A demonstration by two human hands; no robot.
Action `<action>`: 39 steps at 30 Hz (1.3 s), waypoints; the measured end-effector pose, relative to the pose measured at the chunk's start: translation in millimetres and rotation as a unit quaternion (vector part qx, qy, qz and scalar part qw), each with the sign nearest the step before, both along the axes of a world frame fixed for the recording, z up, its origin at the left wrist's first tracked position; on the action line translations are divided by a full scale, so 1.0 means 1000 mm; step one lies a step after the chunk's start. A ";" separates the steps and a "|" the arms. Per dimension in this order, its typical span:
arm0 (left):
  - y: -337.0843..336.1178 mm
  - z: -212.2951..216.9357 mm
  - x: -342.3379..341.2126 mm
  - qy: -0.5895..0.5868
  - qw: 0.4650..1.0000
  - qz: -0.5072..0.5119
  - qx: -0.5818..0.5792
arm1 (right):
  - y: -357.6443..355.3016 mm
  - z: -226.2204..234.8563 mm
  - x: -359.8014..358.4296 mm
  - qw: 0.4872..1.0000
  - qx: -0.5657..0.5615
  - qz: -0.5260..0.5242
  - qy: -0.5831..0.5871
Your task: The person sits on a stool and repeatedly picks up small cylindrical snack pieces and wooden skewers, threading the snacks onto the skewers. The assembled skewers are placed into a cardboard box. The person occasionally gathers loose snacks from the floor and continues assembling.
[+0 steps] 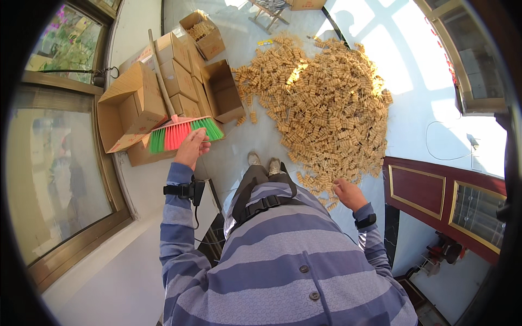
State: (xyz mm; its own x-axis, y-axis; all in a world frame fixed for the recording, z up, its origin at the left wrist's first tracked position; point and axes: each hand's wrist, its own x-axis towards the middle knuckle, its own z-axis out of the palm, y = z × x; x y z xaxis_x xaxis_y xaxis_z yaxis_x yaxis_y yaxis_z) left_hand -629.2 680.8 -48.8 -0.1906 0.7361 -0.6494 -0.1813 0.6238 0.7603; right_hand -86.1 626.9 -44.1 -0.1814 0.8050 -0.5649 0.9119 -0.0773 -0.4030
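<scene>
My left hand (192,149) is raised in front of a broom's green and pink bristles (178,135). Its fingers are loosely bent and apart, and nothing shows in them. The broom's wooden handle (159,76) leans along stacked cardboard boxes. Whether the hand touches the bristles I cannot tell. My right hand (350,195) hangs at the near edge of a big heap of ribbed tan pieces (331,103), which look like wood or cork with thin strands among them. Its fingers are half bent, with no object visible in them.
Cardboard boxes (176,76) stand along the left wall, one open box (223,89) facing the heap. A farther box (202,35) holds similar tan pieces. A folding stool (269,13) stands at the back. Dark red panelled doors (416,187) are on the right, a window (62,174) on the left.
</scene>
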 end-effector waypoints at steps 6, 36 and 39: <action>0.037 -0.031 -0.037 0.184 0.974 -0.092 0.096 | 0.034 0.003 -0.038 0.999 -0.011 -0.004 0.030; 0.130 -0.113 -0.123 0.440 0.863 -0.190 -0.156 | 0.371 0.033 -0.048 0.999 -0.004 0.015 -0.032; 0.149 -0.102 -0.125 0.418 0.859 -0.221 -0.196 | 0.381 0.013 -0.024 0.999 -0.004 -0.029 -0.014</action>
State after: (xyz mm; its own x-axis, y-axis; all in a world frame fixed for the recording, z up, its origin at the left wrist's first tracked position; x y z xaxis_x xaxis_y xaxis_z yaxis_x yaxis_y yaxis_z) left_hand -753.7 830.2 -151.2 -0.4690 0.6130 -0.6358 0.6461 0.7290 0.2262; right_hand -109.7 1007.4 -31.2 -0.1197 0.8091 -0.5753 0.9165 -0.1328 -0.3774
